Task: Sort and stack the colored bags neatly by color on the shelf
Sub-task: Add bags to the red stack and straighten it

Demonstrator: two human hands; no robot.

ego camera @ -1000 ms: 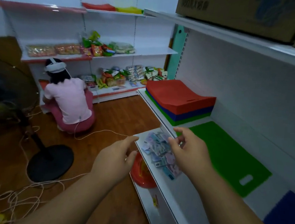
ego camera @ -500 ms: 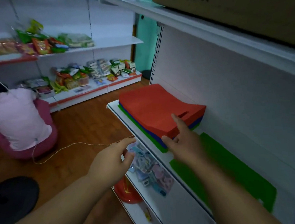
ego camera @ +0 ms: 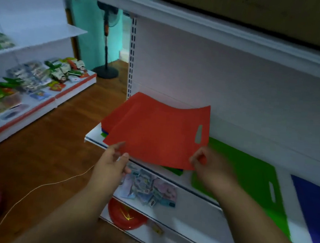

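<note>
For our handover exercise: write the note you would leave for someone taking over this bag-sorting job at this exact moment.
Left hand: pinching the near left edge of the top red bag.
Right hand: pinching the same bag's near right corner, below its handle slot.
The bag is lifted, sagging, over the mixed pile at the shelf's left end; blue and green edges peek out beneath.
Done: one green bag lies flat mid-shelf, one blue bag to its right.
Left: lay down the red bag, probably as its own stack, then sort the remaining pile by colour.
</note>
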